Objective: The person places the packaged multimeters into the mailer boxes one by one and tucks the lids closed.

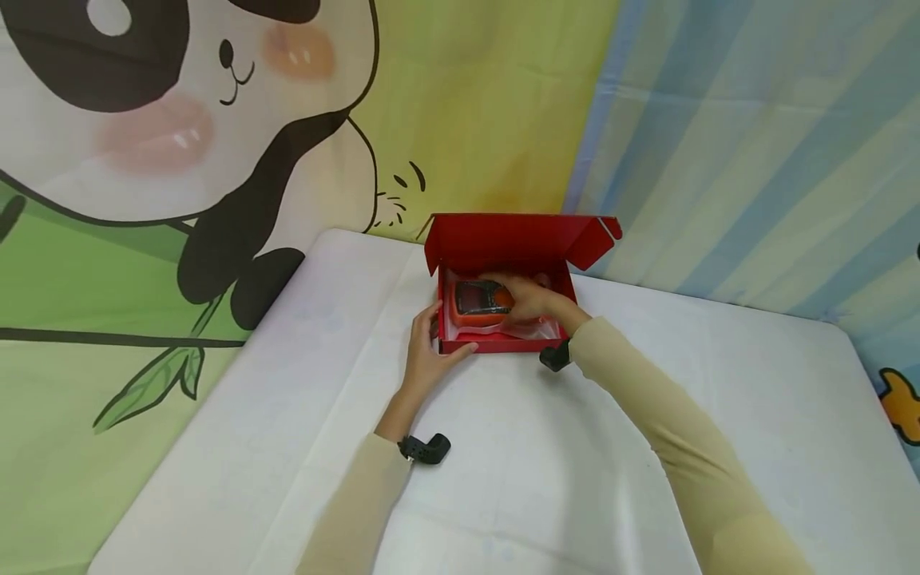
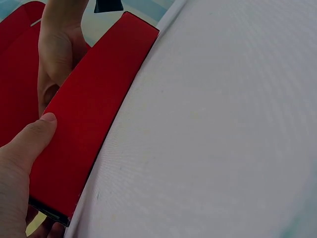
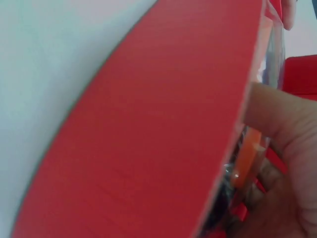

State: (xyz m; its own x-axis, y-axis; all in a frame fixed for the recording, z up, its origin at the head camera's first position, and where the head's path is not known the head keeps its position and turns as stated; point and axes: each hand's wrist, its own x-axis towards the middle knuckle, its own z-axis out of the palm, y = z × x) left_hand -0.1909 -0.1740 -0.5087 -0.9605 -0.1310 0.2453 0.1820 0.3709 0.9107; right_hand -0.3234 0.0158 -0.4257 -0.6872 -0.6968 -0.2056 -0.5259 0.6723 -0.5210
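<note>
An open red cardboard box (image 1: 496, 346) sits on the white table with its lid raised at the back. Inside lies an orange device with a dark screen (image 1: 476, 299), like a multimeter, in clear plastic wrapping. My left hand (image 1: 424, 355) grips the box's front left corner, its thumb on the front wall and its fingers along the left side. Reaching in from the right, my right hand (image 1: 528, 299) holds the device's right part, with thumb and fingers around it. In the right wrist view, the front wall partly hides the device (image 3: 247, 156).
A white cloth covers the table (image 1: 503, 455). Behind the box hangs a printed curtain (image 1: 489, 104) with a panda and stripes. The raised lid (image 1: 503, 235) has side flaps spread outward. Both wrists wear black straps with small cameras (image 1: 431, 449).
</note>
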